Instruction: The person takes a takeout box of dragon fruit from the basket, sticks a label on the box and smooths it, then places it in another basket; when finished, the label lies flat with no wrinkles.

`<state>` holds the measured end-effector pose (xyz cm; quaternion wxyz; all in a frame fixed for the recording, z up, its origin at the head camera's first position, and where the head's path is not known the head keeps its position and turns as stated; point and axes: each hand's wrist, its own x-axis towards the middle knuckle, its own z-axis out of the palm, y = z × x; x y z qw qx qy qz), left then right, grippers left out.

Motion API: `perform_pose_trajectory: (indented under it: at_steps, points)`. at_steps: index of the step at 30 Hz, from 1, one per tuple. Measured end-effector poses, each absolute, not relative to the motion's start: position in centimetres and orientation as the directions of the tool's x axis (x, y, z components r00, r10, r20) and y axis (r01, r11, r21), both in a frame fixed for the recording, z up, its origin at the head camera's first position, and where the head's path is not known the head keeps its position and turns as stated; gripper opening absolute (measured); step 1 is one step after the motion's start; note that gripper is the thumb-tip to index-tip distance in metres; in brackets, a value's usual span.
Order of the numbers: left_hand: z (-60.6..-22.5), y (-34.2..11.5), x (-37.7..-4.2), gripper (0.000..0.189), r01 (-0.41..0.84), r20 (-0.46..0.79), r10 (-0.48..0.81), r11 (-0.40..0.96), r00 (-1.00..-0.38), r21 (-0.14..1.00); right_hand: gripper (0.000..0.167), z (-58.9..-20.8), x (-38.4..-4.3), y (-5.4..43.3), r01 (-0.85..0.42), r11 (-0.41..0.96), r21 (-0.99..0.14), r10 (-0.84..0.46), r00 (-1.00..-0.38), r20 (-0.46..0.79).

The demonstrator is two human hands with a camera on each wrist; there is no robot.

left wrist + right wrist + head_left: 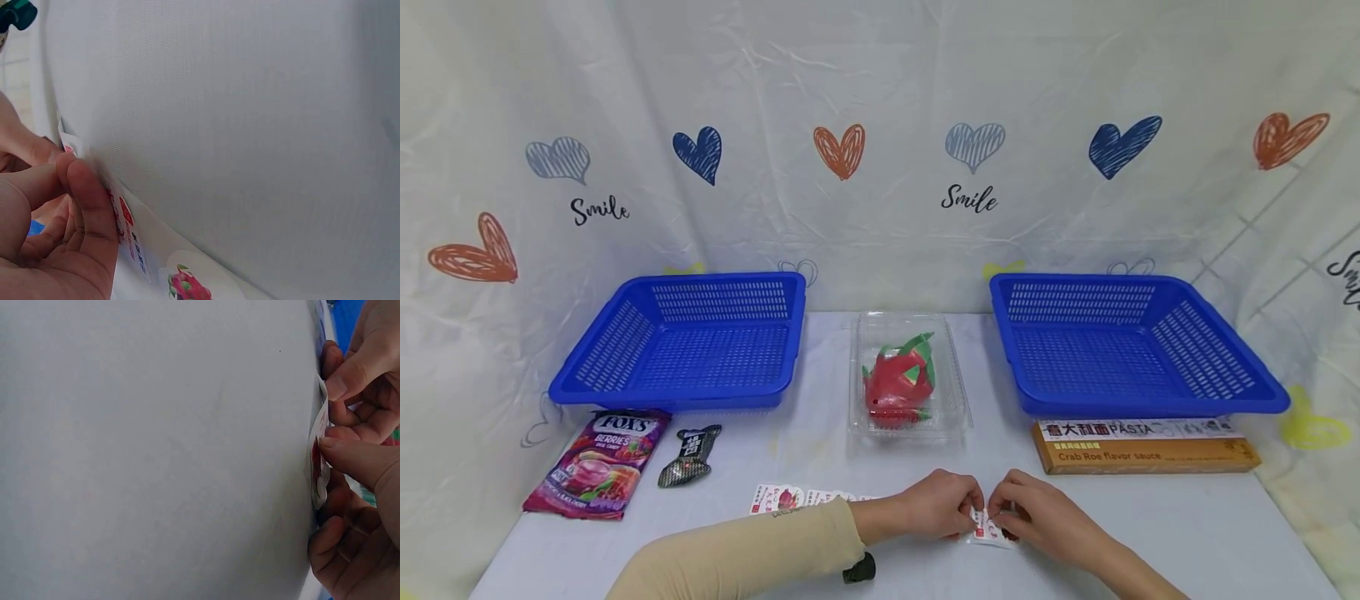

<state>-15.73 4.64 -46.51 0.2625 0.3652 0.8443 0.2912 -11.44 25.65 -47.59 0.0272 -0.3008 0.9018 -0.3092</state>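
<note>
A strip of white sticker labels printed with dragon fruit lies on the table, its middle hidden under my left forearm. My left hand pinches the strip near its right end. Opposite it, my right hand pinches the end label between thumb and fingers; the two hands nearly touch. In the right wrist view, that label bends up off the table at the right thumb. A printed dragon fruit label shows below my left hand in the left wrist view. Behind the hands stands a clear plastic box with a red dragon fruit inside.
Two blue baskets stand at the back left and back right. A purple candy bag and a small dark packet lie at left. A pasta box lies at right. A dark object shows beside my left sleeve.
</note>
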Motion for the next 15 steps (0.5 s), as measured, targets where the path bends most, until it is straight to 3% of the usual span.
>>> perform_pose_trajectory:
  at_steps: [7, 15]
  points:
    - [-46.71, 4.68, -15.73, 0.014, 0.478, -0.220, 0.771, 0.563, -0.597, 0.675, 0.023, -47.83, -11.63, 26.07, -0.579, 0.598, -0.555, -0.582, -0.789, 0.197]
    - [-46.55, 4.64, -15.57, 0.011, 0.495, -0.202, 0.773, 0.560, -0.602, 0.665, 0.012, -47.85, -11.82, 26.44, -0.593, 0.621, -0.512, -0.593, -0.783, 0.188]
